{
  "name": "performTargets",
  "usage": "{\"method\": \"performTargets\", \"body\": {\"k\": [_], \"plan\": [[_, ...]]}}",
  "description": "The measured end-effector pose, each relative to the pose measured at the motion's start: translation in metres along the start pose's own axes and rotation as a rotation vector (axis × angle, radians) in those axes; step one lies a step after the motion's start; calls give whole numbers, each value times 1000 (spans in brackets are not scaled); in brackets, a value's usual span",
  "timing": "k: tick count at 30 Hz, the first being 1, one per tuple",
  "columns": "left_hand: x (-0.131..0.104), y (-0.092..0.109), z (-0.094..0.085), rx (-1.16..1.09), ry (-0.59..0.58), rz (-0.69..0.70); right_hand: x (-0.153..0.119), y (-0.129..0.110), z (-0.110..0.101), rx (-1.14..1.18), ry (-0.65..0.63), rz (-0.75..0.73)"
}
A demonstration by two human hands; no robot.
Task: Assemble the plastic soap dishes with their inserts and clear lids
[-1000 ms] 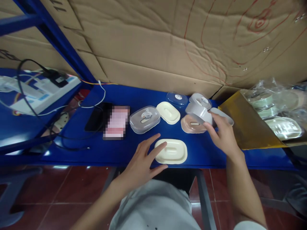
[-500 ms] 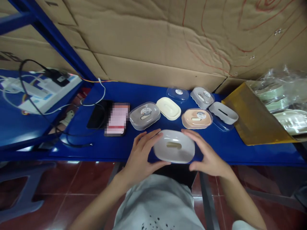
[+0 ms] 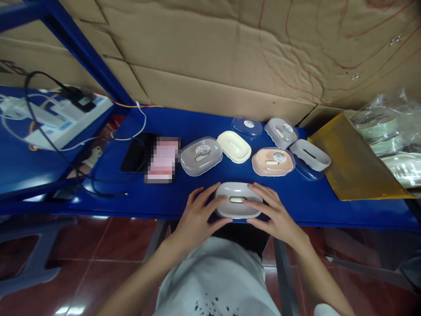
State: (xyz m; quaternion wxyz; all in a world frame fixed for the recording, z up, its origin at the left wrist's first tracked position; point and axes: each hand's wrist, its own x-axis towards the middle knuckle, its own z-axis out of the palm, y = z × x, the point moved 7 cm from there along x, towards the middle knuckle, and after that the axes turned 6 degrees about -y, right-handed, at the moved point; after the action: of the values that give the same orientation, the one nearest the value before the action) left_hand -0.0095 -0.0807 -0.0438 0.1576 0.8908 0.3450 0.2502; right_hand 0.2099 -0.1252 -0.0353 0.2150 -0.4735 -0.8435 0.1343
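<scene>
A light grey oval soap dish (image 3: 238, 212) lies at the table's front edge, with a cream strip (image 3: 237, 199) showing in its middle slot. On its left end my left hand (image 3: 201, 210) grips it, fingers over the rim and thumb at the near side. My right hand (image 3: 274, 213) holds the right end in the same way, fingertips reaching inside towards the slot. Just beyond are a grey dish under a clear lid (image 3: 201, 156), a cream oval tray (image 3: 234, 147) and a peach dish (image 3: 272, 162). The underside of the held dish is hidden.
At the back right are another grey dish (image 3: 281, 131), a slotted grey dish (image 3: 310, 155) and a clear lid (image 3: 246, 127). A yellowish box (image 3: 348, 162) with bagged dishes stands at right. Leftward lie a phone (image 3: 163, 160), a black cable (image 3: 112, 194) and a power strip (image 3: 79, 120).
The held dish has levelled and settled onto the table edge. My right hand has closed in on its end, and the cream strip shows more clearly in the slot.
</scene>
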Motion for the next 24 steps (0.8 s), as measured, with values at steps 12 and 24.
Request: {"method": "performTargets", "body": {"k": [12, 24], "plan": [[-10, 9, -7, 125, 58, 124, -2, -19, 11, -255, -73, -59], [-23, -6, -20, 248, 51, 42, 45, -33, 13, -210, -128, -242]]}}
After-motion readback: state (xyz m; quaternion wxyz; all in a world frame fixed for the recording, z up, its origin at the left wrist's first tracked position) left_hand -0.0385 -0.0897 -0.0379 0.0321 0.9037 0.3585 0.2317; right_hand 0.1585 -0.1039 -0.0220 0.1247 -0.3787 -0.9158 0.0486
